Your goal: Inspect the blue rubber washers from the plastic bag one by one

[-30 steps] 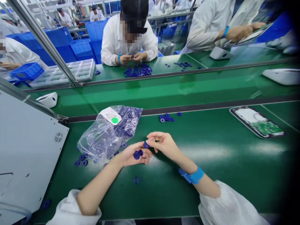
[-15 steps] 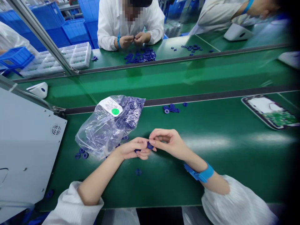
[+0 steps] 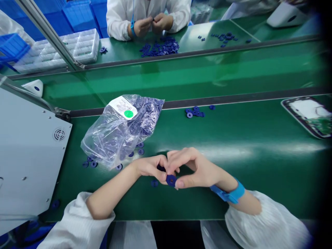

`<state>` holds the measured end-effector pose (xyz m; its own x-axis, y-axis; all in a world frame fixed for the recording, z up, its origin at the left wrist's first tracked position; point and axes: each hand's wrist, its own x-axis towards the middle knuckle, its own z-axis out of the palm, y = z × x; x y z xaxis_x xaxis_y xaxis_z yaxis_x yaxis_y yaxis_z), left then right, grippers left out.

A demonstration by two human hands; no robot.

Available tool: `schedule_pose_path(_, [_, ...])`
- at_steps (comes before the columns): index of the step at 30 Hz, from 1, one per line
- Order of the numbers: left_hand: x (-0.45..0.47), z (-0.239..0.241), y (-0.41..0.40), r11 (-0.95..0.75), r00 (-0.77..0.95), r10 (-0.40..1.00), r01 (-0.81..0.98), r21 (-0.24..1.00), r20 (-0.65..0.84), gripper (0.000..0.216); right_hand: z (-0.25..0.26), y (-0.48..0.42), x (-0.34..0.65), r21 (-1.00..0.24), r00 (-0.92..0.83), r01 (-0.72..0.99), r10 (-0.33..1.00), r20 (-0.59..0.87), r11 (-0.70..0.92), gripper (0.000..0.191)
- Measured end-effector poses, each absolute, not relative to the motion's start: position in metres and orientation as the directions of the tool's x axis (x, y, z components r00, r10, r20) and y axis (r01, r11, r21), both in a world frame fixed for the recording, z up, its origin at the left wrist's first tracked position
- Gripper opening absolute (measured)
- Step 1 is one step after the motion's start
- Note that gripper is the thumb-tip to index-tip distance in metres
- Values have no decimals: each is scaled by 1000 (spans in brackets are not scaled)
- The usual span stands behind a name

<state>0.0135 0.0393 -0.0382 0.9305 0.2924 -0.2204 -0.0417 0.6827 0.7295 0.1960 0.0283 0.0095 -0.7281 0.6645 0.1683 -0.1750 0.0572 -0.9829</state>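
At left stands a grey metal panel (image 3: 28,155) with a round vent. Across the green belt (image 3: 207,72) lie a white compartment tray (image 3: 85,45) and blue crates (image 3: 80,14). A co-worker's hands (image 3: 153,24) are above a pile of blue rings (image 3: 160,46). An opened device (image 3: 311,116) lies far right.

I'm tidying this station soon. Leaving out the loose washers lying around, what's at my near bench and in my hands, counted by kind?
Plastic bag of washers: 1
Grey metal panel: 1
Opened device: 1
Blue washer pinched between left hand and right hand: 1 (more may be hidden in the left hand)
Total: 4
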Motion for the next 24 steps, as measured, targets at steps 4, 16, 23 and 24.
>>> schedule_pose_path(4, [16,-41,39,700,927,296,-46,713,-230,56,2,29,197,-977,-713,-213,683,156,1,21])
schedule_pose_path(16, [14,-39,41,697,931,255,12,717,-262,55,0,30,196,-973,-732,-226,668,137,-48,22])
schedule_pose_path(23, [12,-40,40,723,939,226,17,690,-261,50,0,30,197,-974,-742,-216,660,115,-73,21])
schedule_pose_path(24, [12,-39,39,733,934,231,16,680,-271,50,1,30,197,-975,-744,-211,659,111,-73,21])
